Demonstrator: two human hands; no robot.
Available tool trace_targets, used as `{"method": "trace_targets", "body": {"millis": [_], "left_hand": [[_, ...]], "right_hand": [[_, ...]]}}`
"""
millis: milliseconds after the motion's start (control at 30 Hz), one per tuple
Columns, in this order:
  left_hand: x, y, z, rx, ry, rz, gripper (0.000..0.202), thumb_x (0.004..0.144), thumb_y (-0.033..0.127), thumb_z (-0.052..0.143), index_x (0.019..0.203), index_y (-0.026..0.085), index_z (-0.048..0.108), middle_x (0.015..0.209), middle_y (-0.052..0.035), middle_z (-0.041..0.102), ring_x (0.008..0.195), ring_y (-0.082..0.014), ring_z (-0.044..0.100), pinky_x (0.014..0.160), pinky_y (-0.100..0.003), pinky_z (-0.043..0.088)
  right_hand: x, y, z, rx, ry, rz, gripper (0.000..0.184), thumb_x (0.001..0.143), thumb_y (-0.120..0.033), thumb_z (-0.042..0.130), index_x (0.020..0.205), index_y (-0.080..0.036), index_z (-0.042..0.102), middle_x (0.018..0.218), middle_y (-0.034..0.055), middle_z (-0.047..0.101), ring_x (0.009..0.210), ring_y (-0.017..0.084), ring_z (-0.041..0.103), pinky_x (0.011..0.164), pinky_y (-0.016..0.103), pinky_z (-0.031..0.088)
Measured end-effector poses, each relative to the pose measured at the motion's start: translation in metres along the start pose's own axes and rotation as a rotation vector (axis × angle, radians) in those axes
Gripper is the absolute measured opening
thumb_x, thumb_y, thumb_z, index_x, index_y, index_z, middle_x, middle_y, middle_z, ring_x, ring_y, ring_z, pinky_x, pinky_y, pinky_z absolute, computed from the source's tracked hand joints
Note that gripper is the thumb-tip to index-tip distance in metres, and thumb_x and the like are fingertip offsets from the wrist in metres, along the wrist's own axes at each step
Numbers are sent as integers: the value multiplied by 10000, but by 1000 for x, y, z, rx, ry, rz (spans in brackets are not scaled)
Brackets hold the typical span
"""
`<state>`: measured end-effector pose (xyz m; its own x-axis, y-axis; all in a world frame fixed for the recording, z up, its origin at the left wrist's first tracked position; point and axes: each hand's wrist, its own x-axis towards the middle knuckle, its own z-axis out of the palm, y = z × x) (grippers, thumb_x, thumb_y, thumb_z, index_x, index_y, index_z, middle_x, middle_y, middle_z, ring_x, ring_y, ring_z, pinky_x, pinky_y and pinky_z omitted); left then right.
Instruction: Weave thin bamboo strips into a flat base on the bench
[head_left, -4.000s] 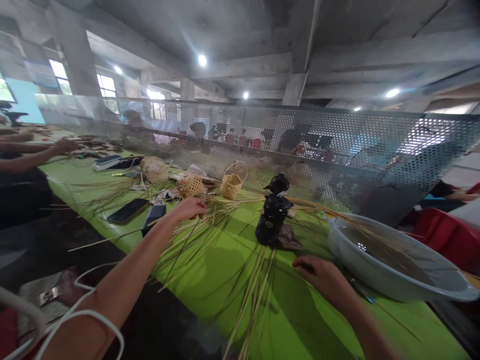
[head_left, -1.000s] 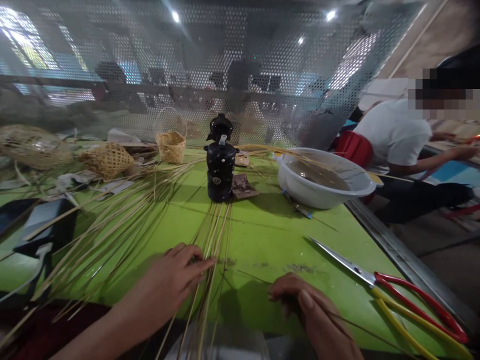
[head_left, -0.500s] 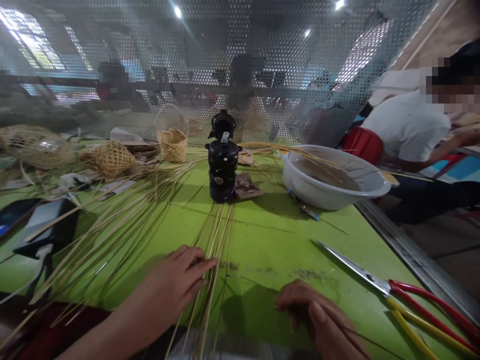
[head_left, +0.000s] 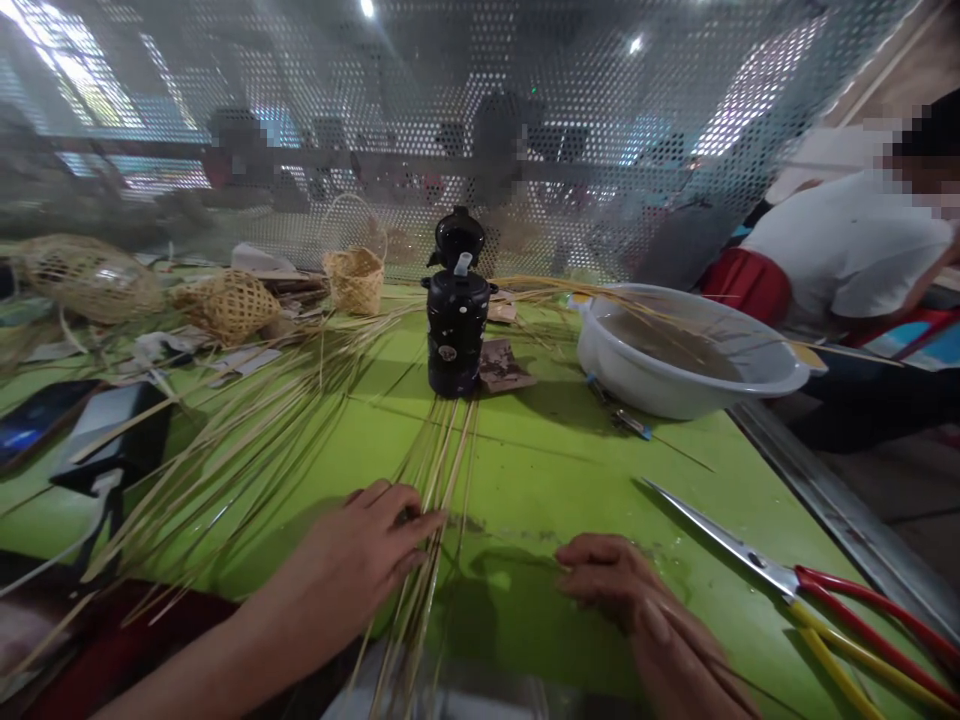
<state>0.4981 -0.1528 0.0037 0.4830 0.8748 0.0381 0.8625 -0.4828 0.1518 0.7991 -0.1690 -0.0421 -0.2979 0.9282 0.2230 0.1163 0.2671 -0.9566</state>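
Note:
My left hand (head_left: pixel 382 535) lies on a bundle of thin bamboo strips (head_left: pixel 450 450) running across the table from under a black bottle (head_left: pixel 454 340). Its fingers are stretched out and partly spread, index fingertip touching the strips. To the right, my right hand (head_left: pixel 637 600) hovers low over the green table with fingers and thumb closed around a single thin bamboo strip (head_left: pixel 750 682); its end trails past the heel of the hand. Scissors (head_left: pixel 757 565) with red and yellow handles lie just beyond my right hand, blades pointing away.
A white basin (head_left: pixel 675 390) of water with strips across it stands at the table's right edge. More strips (head_left: pixel 262 430) spread on the left, near a black box (head_left: pixel 116 435) and a phone (head_left: pixel 45 420). Woven baskets (head_left: pixel 356 282) sit behind. A person (head_left: pixel 847 240) sits at right.
The camera view has shifted slightly, so everything appears a little to the right. My right hand has tilted, its fingers drawn closer together; my left hand stays on the strips.

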Motion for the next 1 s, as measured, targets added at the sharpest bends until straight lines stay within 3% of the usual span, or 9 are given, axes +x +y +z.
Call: {"method": "trace_targets", "body": {"millis": [67, 133, 233, 300, 467, 567, 700, 833, 1000], "left_hand": [[1, 0, -1, -1, -8, -7, 454, 888, 98, 548, 1284, 318, 591, 1161, -55, 609, 999, -229, 578, 806, -358, 508], [0, 0, 0, -8, -11, -12, 449, 888, 102, 551, 1279, 319, 592, 1154, -52, 608, 994, -231, 575, 814, -367, 504], [-1, 0, 0, -29, -10, -5, 395, 907, 115, 534, 1245, 307, 609, 1140, -49, 605, 986, -222, 574, 818, -359, 498], [-1, -1, -2, -35, -14, 14, 384, 922, 116, 510, 1248, 293, 608, 1129, -52, 609, 977, -216, 576, 823, -356, 493], [23, -15, -11, 18, -28, 50, 392, 950, 183, 506, 1334, 245, 560, 1117, -78, 623, 1022, -243, 575, 865, -389, 490], [46, -28, -14, 110, -15, 65, 349, 946, 222, 527, 1286, 206, 603, 1094, -98, 624, 1011, -265, 582, 838, -397, 498], [61, -33, -15, 175, 84, 86, 328, 965, 167, 468, 1251, 207, 623, 1053, -81, 621, 993, -240, 585, 831, -353, 477], [58, -29, -17, 218, 154, 94, 365, 998, 128, 370, 1241, 221, 626, 1052, -55, 604, 1012, -215, 573, 827, -310, 452], [58, -29, -14, 258, 142, 93, 379, 998, 134, 387, 1314, 225, 574, 1090, -48, 597, 1054, -214, 556, 857, -312, 441]], "right_hand": [[2, -7, -6, -56, 53, 14, 338, 995, -394, 390, 1103, -316, 701, 1325, 68, 547, 1222, 309, 488, 1015, 476, 399], [6, -18, -14, -36, 164, 7, 331, 991, -381, 394, 1157, -328, 675, 1253, 79, 599, 1211, 325, 506, 992, 508, 421], [21, -36, -27, 13, 260, -18, 347, 988, -361, 396, 1244, -336, 630, 972, 85, 661, 791, 250, 618, 636, 378, 520], [39, -47, -31, -94, 166, 16, 338, 979, -345, 431, 1237, -319, 647, 911, 73, 649, 588, 173, 528, 488, 300, 441], [93, -54, -4, -598, -242, -49, 380, 953, -198, 398, 1170, -284, 698, 1064, 64, 617, 870, 184, 585, 779, 329, 473], [114, -43, 20, -905, -387, -83, 498, 930, -99, 365, 1323, -297, 598, 1099, 59, 575, 763, 134, 561, 712, 277, 431], [123, -22, 35, -1170, -445, -161, 568, 896, -68, 414, 1373, -347, 544, 1097, 54, 557, 663, 112, 512, 596, 251, 335], [123, -6, 37, -1219, -449, -221, 599, 876, -65, 429, 1397, -349, 508, 1088, 55, 548, 632, 107, 481, 582, 257, 299], [124, -1, 37, -1273, -455, -257, 573, 866, -89, 441, 1382, -329, 506, 1024, 52, 525, 589, 97, 432, 547, 255, 262]]}}
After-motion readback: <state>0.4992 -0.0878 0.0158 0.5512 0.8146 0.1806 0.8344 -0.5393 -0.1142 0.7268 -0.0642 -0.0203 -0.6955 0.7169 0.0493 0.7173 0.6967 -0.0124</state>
